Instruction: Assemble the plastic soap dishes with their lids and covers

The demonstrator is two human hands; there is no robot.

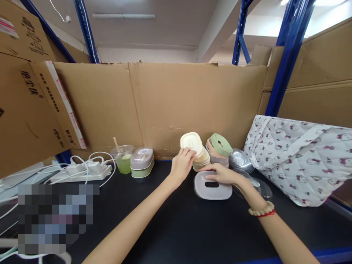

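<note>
My left hand (pixel 182 163) is closed on a cream lid (pixel 191 141), tilted up above a stack of cream containers (pixel 202 160). Directly to the right, my right hand (pixel 220 174) rests on a pale grey lid (pixel 213 192) with an oblong slot, lying on the black table; its fingers bend over the lid's far edge and slot. Behind that hand leans a stack of lids and containers, a green slotted lid (pixel 220 144) on top with peach and grey ones beneath. Clear round plastic lids (pixel 240 160) lie partly hidden beyond my right forearm.
Left of centre stand a grey-and-green lunch box (pixel 142 162) and a clear cup of green drink (pixel 123 161). A power strip (pixel 82 176) trails white cables at the left. A quilted patterned bag (pixel 302 154) leans on the right. Cardboard (pixel 178 99) walls the back.
</note>
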